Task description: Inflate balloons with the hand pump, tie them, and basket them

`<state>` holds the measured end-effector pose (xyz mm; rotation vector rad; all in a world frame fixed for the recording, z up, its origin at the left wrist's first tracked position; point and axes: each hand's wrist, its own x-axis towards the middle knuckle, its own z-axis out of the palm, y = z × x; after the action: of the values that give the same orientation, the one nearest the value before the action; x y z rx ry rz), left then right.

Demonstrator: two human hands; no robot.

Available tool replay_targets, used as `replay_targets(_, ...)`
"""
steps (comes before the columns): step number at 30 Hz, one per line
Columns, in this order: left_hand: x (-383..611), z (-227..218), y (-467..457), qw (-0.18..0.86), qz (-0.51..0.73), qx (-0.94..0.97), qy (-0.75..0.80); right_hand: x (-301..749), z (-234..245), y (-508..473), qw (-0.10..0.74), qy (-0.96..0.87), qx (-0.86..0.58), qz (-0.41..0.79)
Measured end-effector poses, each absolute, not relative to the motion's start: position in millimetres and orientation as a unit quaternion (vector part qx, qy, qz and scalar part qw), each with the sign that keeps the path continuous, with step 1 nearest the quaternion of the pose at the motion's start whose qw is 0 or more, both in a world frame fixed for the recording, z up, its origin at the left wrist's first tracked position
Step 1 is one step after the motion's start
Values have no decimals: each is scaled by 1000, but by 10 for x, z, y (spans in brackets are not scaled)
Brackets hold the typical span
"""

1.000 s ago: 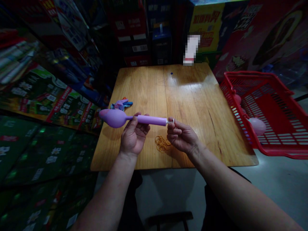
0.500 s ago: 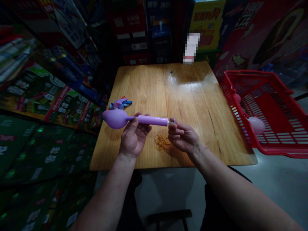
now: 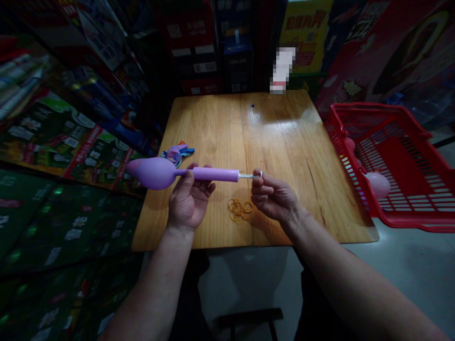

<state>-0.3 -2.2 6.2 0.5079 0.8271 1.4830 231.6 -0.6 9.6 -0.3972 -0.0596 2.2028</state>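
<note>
My left hand (image 3: pixel 187 199) is wrapped round the barrel of a purple hand pump (image 3: pixel 216 174), held level above the wooden table (image 3: pixel 284 142). A partly inflated purple balloon (image 3: pixel 153 172) sits on the pump's left end, beyond the table's left edge. My right hand (image 3: pixel 273 198) is closed on the pump's white handle (image 3: pixel 256 175), and a short length of the rod shows between handle and barrel. Several yellow rubber bands (image 3: pixel 239 210) lie on the table just below the pump, between my hands.
A small heap of limp balloons (image 3: pixel 177 152) lies near the table's left edge. A red plastic basket (image 3: pixel 398 161) with a pink inflated balloon (image 3: pixel 377 183) stands at the right. Stacked printed cartons surround the table on the left and at the back.
The pump barrel and balloon have shifted left, the rod now shows drawn out of the barrel, and the balloon looks longer and fuller.
</note>
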Motion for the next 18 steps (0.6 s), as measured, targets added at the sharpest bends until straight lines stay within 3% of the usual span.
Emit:
replay_targets(8,177,37,-69,656,635,221,342,2120,68,-36,446,-1,-173,878)
replay_targets(18,-72,116,16,597,679,232,358,2340,190,9,460,-34,-193,866)
